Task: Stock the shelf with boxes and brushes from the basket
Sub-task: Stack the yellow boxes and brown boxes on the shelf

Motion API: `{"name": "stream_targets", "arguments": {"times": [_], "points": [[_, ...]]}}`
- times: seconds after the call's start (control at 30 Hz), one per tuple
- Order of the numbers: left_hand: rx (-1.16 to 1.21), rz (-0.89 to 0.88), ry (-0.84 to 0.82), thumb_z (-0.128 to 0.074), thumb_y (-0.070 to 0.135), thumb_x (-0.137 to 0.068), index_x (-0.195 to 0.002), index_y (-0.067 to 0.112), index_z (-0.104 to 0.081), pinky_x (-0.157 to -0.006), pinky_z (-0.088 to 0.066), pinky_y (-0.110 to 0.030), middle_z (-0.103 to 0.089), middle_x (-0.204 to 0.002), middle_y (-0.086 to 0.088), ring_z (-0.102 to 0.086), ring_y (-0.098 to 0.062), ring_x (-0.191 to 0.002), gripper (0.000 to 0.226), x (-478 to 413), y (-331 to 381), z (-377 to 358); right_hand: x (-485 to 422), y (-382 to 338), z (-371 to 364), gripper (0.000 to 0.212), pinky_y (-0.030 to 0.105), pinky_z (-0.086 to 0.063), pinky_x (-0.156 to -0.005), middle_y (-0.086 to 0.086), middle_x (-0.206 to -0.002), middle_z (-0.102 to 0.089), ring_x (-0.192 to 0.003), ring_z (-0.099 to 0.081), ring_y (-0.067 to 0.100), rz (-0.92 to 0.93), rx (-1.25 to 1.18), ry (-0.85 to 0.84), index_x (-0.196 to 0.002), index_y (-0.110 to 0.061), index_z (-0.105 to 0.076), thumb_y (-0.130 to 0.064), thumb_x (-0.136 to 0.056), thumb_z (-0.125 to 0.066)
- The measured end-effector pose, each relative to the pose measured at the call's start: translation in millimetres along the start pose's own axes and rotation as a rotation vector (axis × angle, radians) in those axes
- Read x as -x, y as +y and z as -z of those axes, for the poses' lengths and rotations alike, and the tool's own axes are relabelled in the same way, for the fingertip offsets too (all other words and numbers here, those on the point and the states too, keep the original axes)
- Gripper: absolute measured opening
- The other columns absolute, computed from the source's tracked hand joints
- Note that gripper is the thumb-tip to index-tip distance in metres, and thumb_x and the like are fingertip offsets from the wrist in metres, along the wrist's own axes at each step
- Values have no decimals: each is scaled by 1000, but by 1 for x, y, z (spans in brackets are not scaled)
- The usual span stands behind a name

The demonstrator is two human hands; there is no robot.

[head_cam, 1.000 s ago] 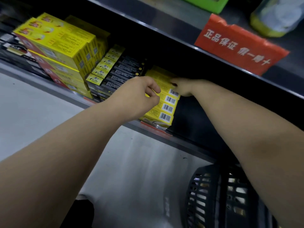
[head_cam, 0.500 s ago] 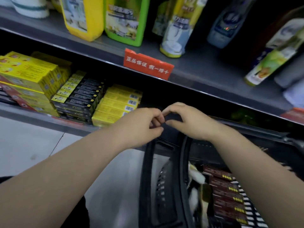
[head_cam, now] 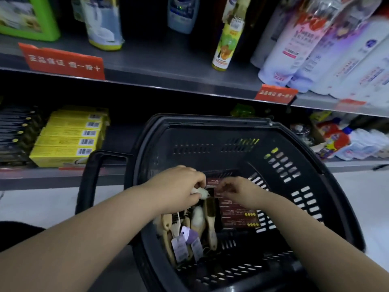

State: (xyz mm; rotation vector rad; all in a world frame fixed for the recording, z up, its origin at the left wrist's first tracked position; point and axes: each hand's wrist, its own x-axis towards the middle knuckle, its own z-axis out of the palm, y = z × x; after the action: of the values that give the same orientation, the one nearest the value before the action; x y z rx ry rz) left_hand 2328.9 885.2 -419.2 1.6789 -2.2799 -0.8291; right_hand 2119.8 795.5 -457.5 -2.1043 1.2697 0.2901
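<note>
There's just the one camera, worn on the person's head, facing forward and tipped steeply down. It sits close over the black basket point(head_cam: 210, 121), which fills the middle of the view. Both forearms run in from the bottom corners to the left hand point(head_cam: 176, 186) and right hand point(head_cam: 237, 192). The wide lens also catches the shelf point(head_cam: 168, 66) ahead and the floor point(head_cam: 357, 197), bending lines near the edges.

— That basket point(head_cam: 210, 122)?
— Matt black plastic, slotted, from where I stand. The left hand point(head_cam: 179, 186) pinches a brush point(head_cam: 201, 191) by soft white fluffy bristles; below that grip, more brushes point(head_cam: 210, 220), pale bare wood, matt, with 3 smooth paper tags point(head_cam: 179, 248).
— And right of it?
— Dark red boxes point(head_cam: 237, 213), smooth card, faint sheen, at the right hand point(head_cam: 240, 192).
</note>
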Motion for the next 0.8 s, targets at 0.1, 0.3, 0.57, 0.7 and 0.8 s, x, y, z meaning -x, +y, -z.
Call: {"name": "stream_targets", "arguments": {"times": [0.1,0.3,0.57,0.7,0.8], "points": [[68,38,2,-51,31,-92,-115,28,-57,-90,-45,-31,-59,-114,13,-51,-9,-108,24,-13,10,-8,-17,30,-9,24,20,-41,-80,6,-114,-63,-101,-58,17,-65,143,-117,-114,-11,-62,-16,-91,-57],[129,71,-18,-51,26,-91,-112,26,-59,-62,-38,-14,-61,-107,15,-48,4,-75,22,-24,15,-34,-41,81,-49,31,26,-41,-89,12,-124,-59,-110,-56,26,-84,597,-365,-121,-12,-57,-20,-94,-43],[149,121,-73,-51,25,-91,-106,29,-61,-65,-40,-11,-62,-98,18,-52,4,-82,19,-27,2,-43,-65,91,-102,41,42,-40,-99,17,-139,-43,-124,-46,32,39,826,-398,-137,-9,-37,-27,-100,-32],[152,123,-72,-50,28,-91,-105,32,-60,-58,-33,-3,-61,-98,20,-48,9,-76,18,-30,1,-44,-69,92,-110,34,41,-43,-92,13,-128,-53,-116,-52,31,-42,736,-349,-123,-9,-53,-23,-92,-52],[162,126,-84,-50,27,-91,-105,31,-60,-58,-32,-4,-62,-97,19,-49,6,-78,17,-32,0,-45,-72,101,-110,34,34,-41,-89,10,-125,-57,-115,-53,28,-62,705,-375,-120,-15,-58,-30,-89,-56]]}}
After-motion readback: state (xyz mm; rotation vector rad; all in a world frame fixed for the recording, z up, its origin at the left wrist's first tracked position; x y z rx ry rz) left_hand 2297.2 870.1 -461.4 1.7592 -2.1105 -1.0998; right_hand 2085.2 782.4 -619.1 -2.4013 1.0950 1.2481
